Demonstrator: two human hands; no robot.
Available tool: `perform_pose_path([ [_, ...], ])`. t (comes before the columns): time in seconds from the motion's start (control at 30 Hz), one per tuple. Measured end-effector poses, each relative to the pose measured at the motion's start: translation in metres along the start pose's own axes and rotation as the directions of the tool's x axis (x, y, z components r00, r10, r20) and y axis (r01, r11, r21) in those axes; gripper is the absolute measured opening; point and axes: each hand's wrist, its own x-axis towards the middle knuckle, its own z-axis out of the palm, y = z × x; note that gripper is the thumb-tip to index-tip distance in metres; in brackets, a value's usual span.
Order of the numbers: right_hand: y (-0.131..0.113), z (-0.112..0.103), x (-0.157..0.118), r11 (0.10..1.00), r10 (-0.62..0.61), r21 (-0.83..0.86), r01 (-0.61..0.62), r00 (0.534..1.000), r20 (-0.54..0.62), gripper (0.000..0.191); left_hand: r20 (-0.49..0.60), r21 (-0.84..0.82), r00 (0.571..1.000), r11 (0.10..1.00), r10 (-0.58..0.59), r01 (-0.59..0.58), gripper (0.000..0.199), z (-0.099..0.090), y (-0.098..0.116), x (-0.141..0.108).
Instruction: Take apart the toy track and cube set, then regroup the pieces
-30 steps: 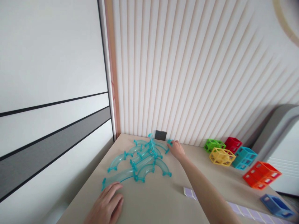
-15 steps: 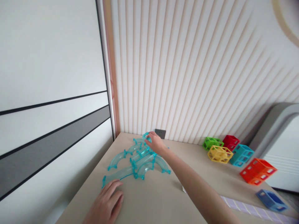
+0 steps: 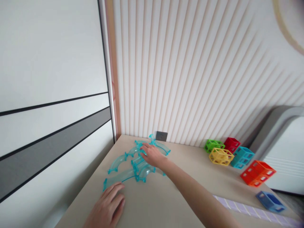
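Several translucent teal tube pieces, some curved and some straight, lie in a loose cluster on the beige tabletop. My right hand is over the middle of the cluster, thumb and fingers apart around short tube pieces; no piece is lifted, and its palm hides some of them. Beyond it, a forked tube piece lies near the wall. My left hand rests at the near left with loosely bent, separated fingers, fingertips beside the long tube piece. A curved tube piece lies farther back.
Open-frame blocks stand at the right: green, yellow, red, teal, orange and blue. A lilac strip lies before them. A ribbed wall with a dark socket bounds the back; white panels stand left.
My right hand has drawn back from the far end to the middle of the cluster, uncovering the forked piece by the wall. The left hand has stayed in place.
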Motion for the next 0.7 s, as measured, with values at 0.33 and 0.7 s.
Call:
perform_pose_path([
  [0.33, 0.040, -0.015, -0.159, 0.988, 0.136, -0.043, -0.146, 0.976, -0.172, 0.036, -0.060, 0.015, 0.997, 0.999, 0.045, -0.044, 0.013, 0.005, -0.008, -0.003],
  [0.7, 0.221, -0.085, -0.227, 0.490, 0.783, 0.095, -0.867, 0.390, -0.484, 0.051, -0.115, 0.033, 0.964, 0.971, 0.239, -0.237, 0.011, 0.003, 0.005, 0.023],
])
